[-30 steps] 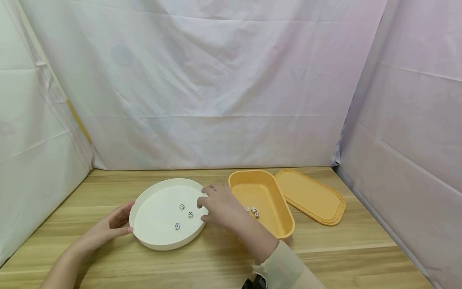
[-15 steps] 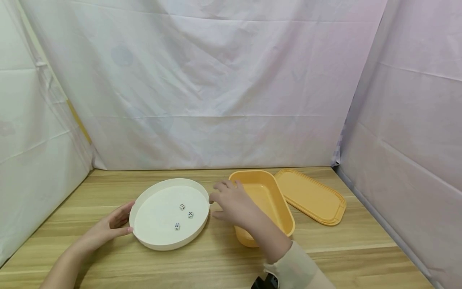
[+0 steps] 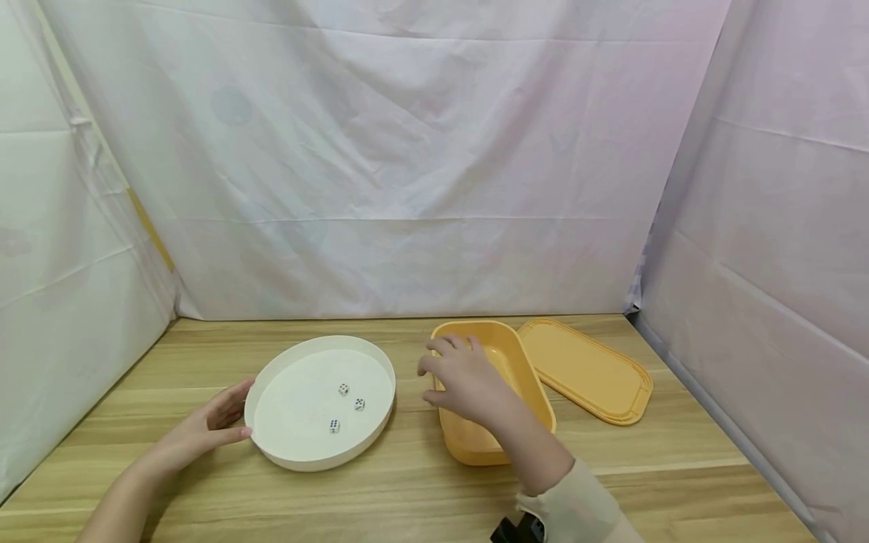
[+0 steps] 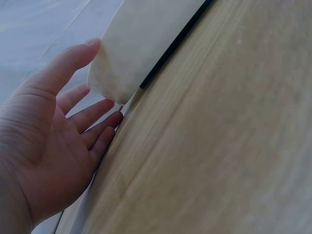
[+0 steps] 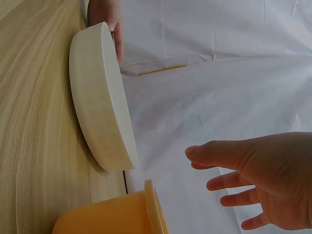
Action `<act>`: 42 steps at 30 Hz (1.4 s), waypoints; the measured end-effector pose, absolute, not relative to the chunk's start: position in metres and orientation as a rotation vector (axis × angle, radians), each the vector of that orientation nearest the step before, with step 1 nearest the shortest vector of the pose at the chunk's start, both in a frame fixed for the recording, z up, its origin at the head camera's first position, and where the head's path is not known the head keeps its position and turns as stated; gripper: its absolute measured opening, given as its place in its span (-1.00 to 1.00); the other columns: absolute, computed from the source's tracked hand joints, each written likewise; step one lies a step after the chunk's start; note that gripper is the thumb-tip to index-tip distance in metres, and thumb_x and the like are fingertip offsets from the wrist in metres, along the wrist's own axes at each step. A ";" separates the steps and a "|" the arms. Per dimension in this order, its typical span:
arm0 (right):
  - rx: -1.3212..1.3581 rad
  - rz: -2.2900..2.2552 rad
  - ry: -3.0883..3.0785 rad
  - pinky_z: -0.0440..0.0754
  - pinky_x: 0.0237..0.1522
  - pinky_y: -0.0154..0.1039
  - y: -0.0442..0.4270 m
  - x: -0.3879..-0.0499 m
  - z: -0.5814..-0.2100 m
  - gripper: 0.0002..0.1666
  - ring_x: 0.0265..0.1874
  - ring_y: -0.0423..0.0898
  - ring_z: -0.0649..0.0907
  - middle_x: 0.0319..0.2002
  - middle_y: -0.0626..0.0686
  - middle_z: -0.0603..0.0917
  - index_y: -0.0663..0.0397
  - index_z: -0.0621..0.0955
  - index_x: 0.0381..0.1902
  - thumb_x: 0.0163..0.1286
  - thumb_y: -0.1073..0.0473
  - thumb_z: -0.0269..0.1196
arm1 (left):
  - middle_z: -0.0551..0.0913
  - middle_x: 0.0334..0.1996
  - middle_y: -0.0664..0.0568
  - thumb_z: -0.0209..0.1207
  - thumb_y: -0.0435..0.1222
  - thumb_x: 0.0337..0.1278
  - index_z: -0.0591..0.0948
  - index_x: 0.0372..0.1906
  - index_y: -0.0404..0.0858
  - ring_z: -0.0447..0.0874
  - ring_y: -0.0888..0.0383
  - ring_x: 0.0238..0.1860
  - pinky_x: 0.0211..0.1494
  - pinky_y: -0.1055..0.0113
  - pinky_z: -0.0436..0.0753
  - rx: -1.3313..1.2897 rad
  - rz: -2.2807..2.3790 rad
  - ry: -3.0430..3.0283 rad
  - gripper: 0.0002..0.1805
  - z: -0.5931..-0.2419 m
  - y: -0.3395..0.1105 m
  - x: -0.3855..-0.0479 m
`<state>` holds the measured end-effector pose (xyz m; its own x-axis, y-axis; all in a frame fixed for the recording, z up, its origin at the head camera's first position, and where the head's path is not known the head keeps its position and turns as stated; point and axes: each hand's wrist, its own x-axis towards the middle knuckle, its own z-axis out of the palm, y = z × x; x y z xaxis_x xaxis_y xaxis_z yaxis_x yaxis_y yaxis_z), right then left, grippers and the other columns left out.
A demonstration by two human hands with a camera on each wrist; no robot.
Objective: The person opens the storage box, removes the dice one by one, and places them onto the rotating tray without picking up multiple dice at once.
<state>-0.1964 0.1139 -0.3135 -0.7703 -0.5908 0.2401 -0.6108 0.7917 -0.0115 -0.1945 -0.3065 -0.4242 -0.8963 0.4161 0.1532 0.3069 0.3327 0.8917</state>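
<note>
A round white tray (image 3: pixel 299 445) lies on the table, and three dice sit in it: one die (image 3: pixel 343 389) farther back, another die (image 3: pixel 359 405) to its right, and a third die (image 3: pixel 334 426) nearest the front. My left hand (image 3: pixel 200 430) is at the tray's left side. In the left wrist view its thumb (image 4: pixel 80 54) reaches the tray wall (image 4: pixel 141 44), with the other fingers loosely extended. Over the orange box (image 3: pixel 468 445), my right hand (image 3: pixel 468 383) hovers with fingers spread. The right wrist view shows no object in that hand (image 5: pixel 263 175). It hides part of the box's inside.
An orange lid (image 3: pixel 587 369) lies flat to the right of the box, close against it. White cloth (image 3: pixel 407 166) hangs behind the table and on both sides. Wooden tabletop (image 3: pixel 326 505) shows in front of the tray and box.
My right hand has moved right, from the tray's right rim to over the box. Dice seen in the box earlier are now out of sight. My left hand stays by the tray.
</note>
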 end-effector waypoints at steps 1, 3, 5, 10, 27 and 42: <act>0.937 0.134 -2.752 0.23 0.20 0.23 0.116 -0.197 -0.314 -0.76 0.21 0.10 0.38 0.14 0.04 0.50 -0.20 0.65 -0.20 0.18 -0.02 0.41 | 0.03 0.37 -0.49 0.17 -0.43 0.23 0.00 0.46 -0.45 0.27 0.58 0.15 0.10 0.62 0.33 0.675 1.623 2.480 -0.19 -0.424 -0.306 -0.194; 0.934 0.143 -2.742 0.24 0.18 0.24 0.119 -0.197 -0.313 -0.76 0.19 0.11 0.39 0.10 0.03 0.52 -0.19 0.65 -0.20 0.17 -0.01 0.42 | 0.04 0.37 -0.49 0.18 -0.43 0.22 0.01 0.46 -0.45 0.27 0.58 0.15 0.10 0.62 0.33 0.675 1.624 2.482 -0.19 -0.424 -0.306 -0.194; 0.927 0.152 -2.739 0.25 0.18 0.26 0.121 -0.197 -0.314 -0.76 0.17 0.11 0.40 0.07 0.03 0.52 -0.19 0.65 -0.21 0.16 -0.01 0.42 | 0.05 0.36 -0.49 0.18 -0.43 0.22 0.01 0.46 -0.45 0.27 0.58 0.15 0.10 0.62 0.33 0.673 1.623 2.487 -0.19 -0.424 -0.306 -0.195; 0.903 0.162 -2.755 0.26 0.17 0.26 0.127 -0.198 -0.315 -0.77 0.17 0.11 0.41 0.08 0.04 0.53 -0.20 0.66 -0.22 0.16 -0.01 0.42 | 0.07 0.36 -0.49 0.19 -0.43 0.21 0.02 0.45 -0.45 0.28 0.58 0.14 0.09 0.62 0.33 0.669 1.615 2.502 -0.19 -0.425 -0.306 -0.195; 0.807 0.264 -2.849 0.12 0.23 0.29 0.151 -0.208 -0.327 -0.72 0.21 0.14 0.36 0.15 0.10 0.50 -0.08 0.67 -0.18 0.17 0.03 0.43 | 0.06 0.35 -0.52 0.18 -0.45 0.21 0.02 0.44 -0.48 0.28 0.57 0.15 0.10 0.63 0.33 0.697 1.631 2.496 -0.20 -0.425 -0.308 -0.196; 0.774 0.180 -2.896 0.18 0.19 0.30 0.160 -0.217 -0.345 -0.75 0.18 0.16 0.38 0.10 0.11 0.53 -0.09 0.67 -0.22 0.15 0.04 0.44 | 0.05 0.36 -0.51 0.18 -0.44 0.21 0.02 0.45 -0.46 0.28 0.57 0.15 0.11 0.63 0.31 0.687 1.633 2.490 -0.20 -0.425 -0.307 -0.195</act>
<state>-0.2174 0.1599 -0.3449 -0.8581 -0.4866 0.1641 -0.5032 0.8605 -0.0796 -0.1951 -0.3071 -0.4254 -0.8954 0.4113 0.1705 0.3203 0.3290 0.8884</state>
